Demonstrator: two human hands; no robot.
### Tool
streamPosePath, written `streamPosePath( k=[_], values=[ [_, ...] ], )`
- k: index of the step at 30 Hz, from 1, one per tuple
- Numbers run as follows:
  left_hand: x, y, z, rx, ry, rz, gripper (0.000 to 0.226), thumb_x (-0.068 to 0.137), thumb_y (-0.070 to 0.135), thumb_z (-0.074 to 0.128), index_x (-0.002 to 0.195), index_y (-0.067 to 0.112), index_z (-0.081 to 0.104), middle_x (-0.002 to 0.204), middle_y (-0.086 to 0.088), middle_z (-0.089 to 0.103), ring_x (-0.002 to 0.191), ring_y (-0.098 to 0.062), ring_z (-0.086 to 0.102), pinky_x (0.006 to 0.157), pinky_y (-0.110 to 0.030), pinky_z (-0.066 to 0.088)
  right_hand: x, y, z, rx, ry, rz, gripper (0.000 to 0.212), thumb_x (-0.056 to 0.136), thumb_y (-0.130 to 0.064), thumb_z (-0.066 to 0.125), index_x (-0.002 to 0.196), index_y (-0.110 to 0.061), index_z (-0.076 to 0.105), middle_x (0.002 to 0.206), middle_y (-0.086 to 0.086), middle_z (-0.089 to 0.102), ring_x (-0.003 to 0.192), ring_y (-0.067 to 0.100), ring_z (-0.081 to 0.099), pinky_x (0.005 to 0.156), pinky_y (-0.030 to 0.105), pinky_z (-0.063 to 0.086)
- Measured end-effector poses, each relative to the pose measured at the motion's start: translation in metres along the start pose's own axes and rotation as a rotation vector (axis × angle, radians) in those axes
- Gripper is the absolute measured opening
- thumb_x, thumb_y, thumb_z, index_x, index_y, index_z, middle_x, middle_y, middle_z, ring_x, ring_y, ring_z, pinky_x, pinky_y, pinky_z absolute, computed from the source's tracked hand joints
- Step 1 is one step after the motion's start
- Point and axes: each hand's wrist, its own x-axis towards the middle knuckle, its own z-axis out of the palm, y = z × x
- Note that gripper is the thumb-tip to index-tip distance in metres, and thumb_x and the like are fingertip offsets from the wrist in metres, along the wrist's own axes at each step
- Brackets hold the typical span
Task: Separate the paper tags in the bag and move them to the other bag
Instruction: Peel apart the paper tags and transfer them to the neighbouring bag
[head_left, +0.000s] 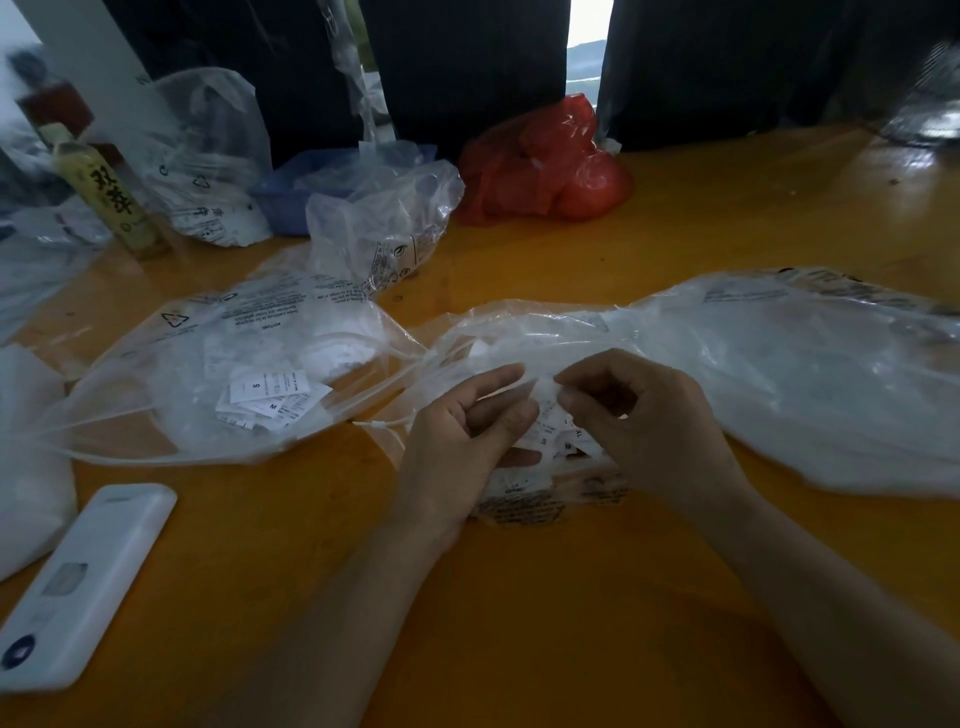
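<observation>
While both hands pinch joined paper tags (545, 410) at the right bag (779, 374) mouth | left hand (462, 431), right hand (644, 421) curled on them | peel slowly, avoid tearing | goal: left bag (218, 364) alongside on table (519, 597)

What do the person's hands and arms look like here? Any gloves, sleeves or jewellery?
Both are bare. The left hand and the right hand wear no gloves, and no ring, watch or bracelet shows on the fingers or wrists. The forearms are uncovered as far as the bottom edge of the picture, so no sleeve is in view. The fingernails look short and unpainted, though the dim light makes fine detail hard to tell.
</observation>
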Motion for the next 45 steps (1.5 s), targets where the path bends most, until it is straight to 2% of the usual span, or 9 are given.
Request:
streamPosePath(
  k=[13,18,22,25,31,35,37,41,45],
  values=[
    [0.001,0.001,-0.001,0.136,0.084,0.127,0.030,0.088,0.014,0.084,0.109,0.033,0.077,0.108,0.010,0.080,0.080,-0.013,0.077,0.070,-0.022,0.061,0.002,-0.005,-0.003,0.045,-0.056,0.055,0.014,0.092,-0.032,0.075,0.089,-0.044,0.069,0.088,-0.027,0.070,0.079,0.000,0.069,0.069,0.014,0.055],
    [-0.002,0.005,-0.004,0.302,0.141,0.252,0.033,0.090,0.019,0.083,0.113,0.040,0.074,0.090,0.007,0.080,0.078,-0.013,0.077,0.074,-0.021,0.060,0.002,-0.005,-0.002,0.133,0.039,0.075,0.013,0.094,-0.024,0.073,0.098,-0.036,0.068,0.086,-0.021,0.073,0.079,0.002,0.071,0.071,0.017,0.058],
    [0.000,0.014,-0.015,0.485,0.221,0.468,0.031,0.091,0.004,0.078,0.115,0.025,0.073,0.127,0.015,0.072,0.080,-0.014,0.071,0.076,-0.024,0.062,0.001,-0.010,-0.007,0.122,0.179,0.044,0.014,0.094,-0.017,0.072,0.099,-0.029,0.067,0.082,-0.014,0.073,0.079,0.002,0.071,0.071,0.013,0.056],
    [0.006,0.027,-0.043,0.796,0.427,0.598,0.022,0.091,-0.003,0.070,0.105,0.013,0.076,0.112,0.007,0.072,0.079,0.003,0.064,0.076,-0.010,0.055,0.007,-0.012,-0.025,-0.031,0.334,-0.006,0.009,0.096,-0.019,0.068,0.104,-0.024,0.067,0.083,-0.016,0.069,0.072,0.002,0.068,0.062,0.011,0.053],
    [0.015,0.029,-0.111,1.224,0.704,0.157,0.019,0.096,0.003,0.063,0.106,0.012,0.076,0.106,-0.011,0.076,0.094,-0.028,0.064,0.077,-0.039,0.049,0.025,0.037,-0.081,-0.822,0.093,0.293,0.034,0.101,-0.017,0.055,0.068,-0.013,0.061,0.058,-0.001,0.052,0.052,0.015,0.047,0.054,0.028,0.038],
    [0.017,0.029,-0.117,1.453,0.694,-0.256,0.037,0.105,0.030,0.051,0.140,0.026,0.061,0.147,-0.005,0.058,0.141,-0.038,0.030,0.106,-0.054,0.029,0.028,0.066,-0.102,-0.995,0.012,0.501,0.031,0.100,-0.014,0.056,0.128,-0.017,0.068,0.122,0.012,0.070,0.100,0.034,0.066,0.076,0.038,0.053],
    [0.017,0.028,-0.113,1.488,0.659,-0.295,0.041,0.107,0.036,0.043,0.145,0.030,0.057,0.161,0.002,0.045,0.151,-0.039,0.013,0.114,-0.059,0.020,0.029,0.073,-0.106,-1.007,-0.002,0.534,0.037,0.099,-0.012,0.055,0.134,-0.018,0.065,0.128,0.012,0.066,0.108,0.035,0.063,0.083,0.040,0.054],
    [0.017,0.028,-0.107,1.503,0.682,-0.280,0.042,0.109,0.041,0.037,0.144,0.033,0.058,0.167,0.002,0.036,0.155,-0.043,0.003,0.119,-0.064,0.013,0.030,0.079,-0.104,-1.027,-0.041,0.530,0.021,0.097,-0.008,0.056,0.090,-0.012,0.075,0.087,0.008,0.069,0.069,0.025,0.055,0.063,0.034,0.047],
    [0.013,0.025,-0.101,1.467,0.786,-0.123,0.032,0.106,0.038,0.046,0.117,0.026,0.074,0.144,-0.004,0.056,0.135,-0.038,0.026,0.100,-0.056,0.028,0.030,0.069,-0.105,-0.967,0.083,0.450,0.028,0.100,-0.012,0.056,0.077,-0.009,0.070,0.063,0.005,0.060,0.055,0.024,0.054,0.060,0.039,0.053]
  ],
)
